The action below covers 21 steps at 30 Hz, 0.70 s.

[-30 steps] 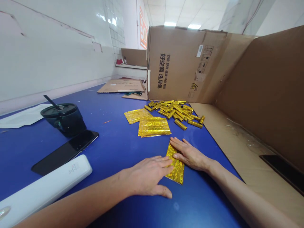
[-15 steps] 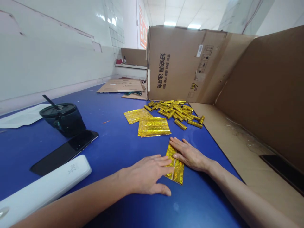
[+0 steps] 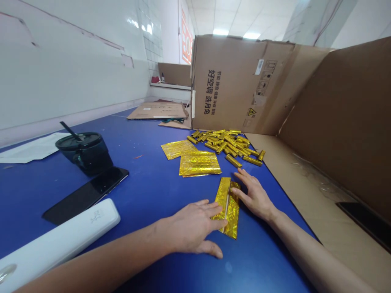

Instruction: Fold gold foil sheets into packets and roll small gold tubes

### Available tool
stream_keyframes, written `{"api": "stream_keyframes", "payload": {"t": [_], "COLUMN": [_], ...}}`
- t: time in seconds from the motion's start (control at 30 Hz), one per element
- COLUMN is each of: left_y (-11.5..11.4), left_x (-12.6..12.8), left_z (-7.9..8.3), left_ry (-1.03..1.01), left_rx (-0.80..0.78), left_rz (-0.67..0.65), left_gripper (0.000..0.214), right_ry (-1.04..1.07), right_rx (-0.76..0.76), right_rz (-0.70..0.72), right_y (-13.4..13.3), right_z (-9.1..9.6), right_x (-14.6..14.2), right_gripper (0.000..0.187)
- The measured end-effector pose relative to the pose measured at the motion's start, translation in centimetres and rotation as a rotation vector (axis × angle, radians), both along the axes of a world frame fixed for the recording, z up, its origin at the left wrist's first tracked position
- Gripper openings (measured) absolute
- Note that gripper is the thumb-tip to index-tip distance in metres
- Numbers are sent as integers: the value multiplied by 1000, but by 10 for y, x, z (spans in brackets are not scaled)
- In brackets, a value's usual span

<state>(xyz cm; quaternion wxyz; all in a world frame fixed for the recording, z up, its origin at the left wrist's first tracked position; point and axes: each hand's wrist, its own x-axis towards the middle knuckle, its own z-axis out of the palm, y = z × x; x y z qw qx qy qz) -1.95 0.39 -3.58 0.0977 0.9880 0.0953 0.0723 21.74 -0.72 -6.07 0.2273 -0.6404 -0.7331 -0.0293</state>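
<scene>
In the head view, a folded gold foil sheet [image 3: 233, 213] lies flat on the blue table [image 3: 146, 183], in front of the person and between the two hands. Its long axis runs from near to far, the far end leaning slightly to the right and pointing roughly toward a heap of gold rolls [image 3: 224, 142]. A pale narrow gap (more a seam than a split, by its look) runs lengthwise between its two panels, nearly parallel to that axis.

The left hand [image 3: 195, 226] is open and palm down, gripping nothing, its fingertips over the left panel and its thumb spread toward the near side. The right hand [image 3: 255, 197] is also open, fingers apart and reaching past the foil's right edge; its thumb lies over the upper right panel, though whether it presses there I cannot tell.

Beyond the left hand is a stack of gold sheets [image 3: 200, 162], its longer side running across the table, crosswise to the folded one.
</scene>
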Motion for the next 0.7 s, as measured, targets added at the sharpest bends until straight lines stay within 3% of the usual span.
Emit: {"api": "stream_keyframes", "payload": {"t": [0.17, 0.4, 0.7], "left_y": [0, -2, -6], "left_x": [0, 1, 0], "left_z": [1, 2, 3], "left_ry": [-3, -10, -53], "left_rx": [-1, -5, -10], "left_rz": [6, 16, 42], "left_gripper": [60, 61, 61], "right_ry": [1, -142, -164], "right_rx": [-17, -68, -118], "right_rz": [-60, 179, 161], "right_y": [3, 2, -1], "right_z": [0, 7, 6], "right_x": [3, -4, -8], "right_gripper": [53, 33, 31]}}
